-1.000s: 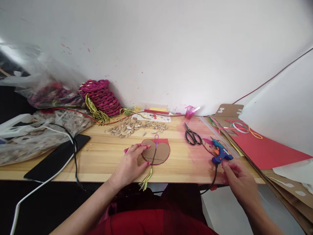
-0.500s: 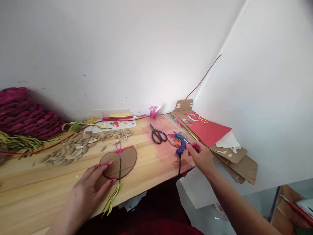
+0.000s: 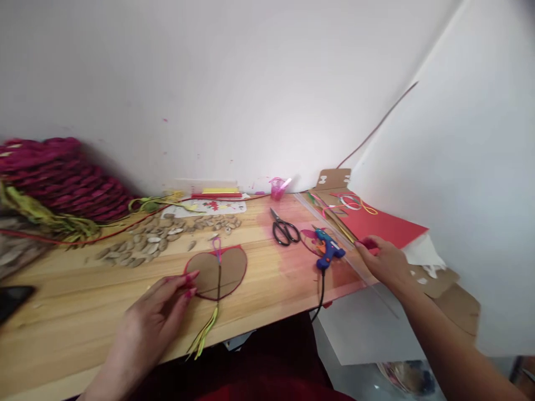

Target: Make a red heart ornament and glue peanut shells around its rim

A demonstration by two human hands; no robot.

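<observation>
A cardboard heart (image 3: 234, 271) with a dark red edge lies on the table, with a purple loop (image 3: 216, 249) at its top and a yellow-green tassel (image 3: 203, 334) hanging from a dark cord. My left hand (image 3: 161, 309) holds its left edge between thumb and fingers. To the right, my right hand (image 3: 387, 262) is closed at the near end of a thin gold stick (image 3: 343, 227); its fingertips are partly hidden. Between the hands lie a blue glue gun (image 3: 328, 252) with a black cord and a pair of black-handled scissors (image 3: 285, 230).
Several flat brown pieces like shells or stones (image 3: 142, 242) are scattered at the left, before a magenta woven basket (image 3: 71, 178). A pink cup (image 3: 277, 189) stands by the wall. Red sheet (image 3: 387, 225) and cardboard (image 3: 460, 312) lie at the right. A dark object (image 3: 14, 301) sits far left.
My right hand has left the glue gun, which now lies on the table, and moved right to the gold stick. My left fingers have drawn back to the heart's edge. The view has shifted.
</observation>
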